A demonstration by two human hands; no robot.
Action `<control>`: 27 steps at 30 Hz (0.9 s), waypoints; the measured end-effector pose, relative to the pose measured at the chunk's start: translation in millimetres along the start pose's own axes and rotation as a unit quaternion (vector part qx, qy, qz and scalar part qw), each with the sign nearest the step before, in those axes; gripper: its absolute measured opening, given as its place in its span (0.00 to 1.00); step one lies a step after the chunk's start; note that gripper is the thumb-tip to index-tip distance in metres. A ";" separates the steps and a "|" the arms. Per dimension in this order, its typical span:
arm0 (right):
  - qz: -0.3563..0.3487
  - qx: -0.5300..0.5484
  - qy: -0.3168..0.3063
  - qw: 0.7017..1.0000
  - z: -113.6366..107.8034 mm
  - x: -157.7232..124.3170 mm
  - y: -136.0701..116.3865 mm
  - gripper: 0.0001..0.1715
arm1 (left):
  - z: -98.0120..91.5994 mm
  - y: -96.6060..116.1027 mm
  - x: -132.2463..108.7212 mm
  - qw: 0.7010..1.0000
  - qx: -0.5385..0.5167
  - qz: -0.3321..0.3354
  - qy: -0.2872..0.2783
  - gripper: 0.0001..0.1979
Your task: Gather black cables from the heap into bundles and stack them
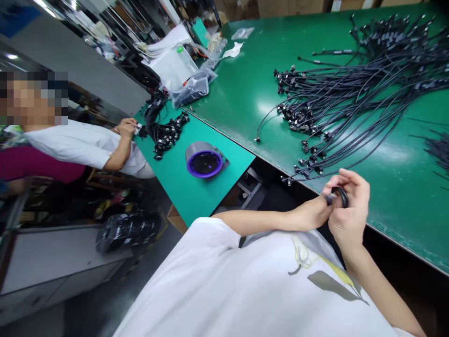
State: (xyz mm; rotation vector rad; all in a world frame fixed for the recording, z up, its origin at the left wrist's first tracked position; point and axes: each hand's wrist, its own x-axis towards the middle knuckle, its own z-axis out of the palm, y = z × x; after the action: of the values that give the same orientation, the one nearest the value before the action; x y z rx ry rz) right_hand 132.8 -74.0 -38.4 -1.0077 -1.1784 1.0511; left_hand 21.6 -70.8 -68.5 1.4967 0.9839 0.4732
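Close to my body, at the table's front edge, a small coil of black cable is held between my two hands. My right hand curls around it, the thumb and fingers closed on the loop. From the left, my left hand meets the same coil with its fingers pinched together, partly hidden and a little blurred. Just beyond the hands lies a large spread of black cables with metal-ended connectors pointing left.
The green table carries a tape roll with a purple core, a second pile of connectors and plastic bags. More thin black pieces lie far right. A co-worker's hand touches cables at left.
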 end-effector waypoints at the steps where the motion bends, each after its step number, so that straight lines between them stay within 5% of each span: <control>1: -0.031 -0.032 0.001 0.999 0.9 -1.2 1.8 0.32 | 6.9 -4.9 0.2 1.000 0.008 0.011 0.010 0.12; 7: -0.130 -0.262 0.043 0.955 -11.1 4.5 13.6 0.10 | 13.1 -11.6 -7.0 0.999 -0.011 -0.009 -0.030 0.15; 10: -0.049 -0.165 0.058 0.983 -16.3 13.4 11.4 0.09 | -5.2 -3.8 -9.5 0.979 -0.150 -0.040 -0.128 0.15; 13: 0.017 -0.033 0.044 0.998 -16.3 19.5 4.6 0.11 | -20.3 0.3 -7.6 0.909 -0.323 -0.099 -0.245 0.19; 17: 0.061 0.143 0.004 0.988 -13.8 21.0 -1.5 0.14 | -19.3 1.7 -2.6 0.832 -0.404 -0.156 -0.348 0.25; 24: 0.125 0.244 -0.011 0.961 -30.3 30.7 -0.1 0.16 | 9.2 16.0 -2.7 0.744 -0.585 -0.204 -0.250 0.15; 27: 0.166 0.252 -0.062 0.951 -43.5 35.3 0.1 0.20 | 13.6 18.5 0.1 0.734 -0.605 -0.195 -0.239 0.18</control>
State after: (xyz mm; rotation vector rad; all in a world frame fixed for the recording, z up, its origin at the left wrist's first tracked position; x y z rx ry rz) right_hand 178.6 -41.9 -36.0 -0.7485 -0.7828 1.6053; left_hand 37.8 -77.4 -53.6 0.1543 0.3441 0.2722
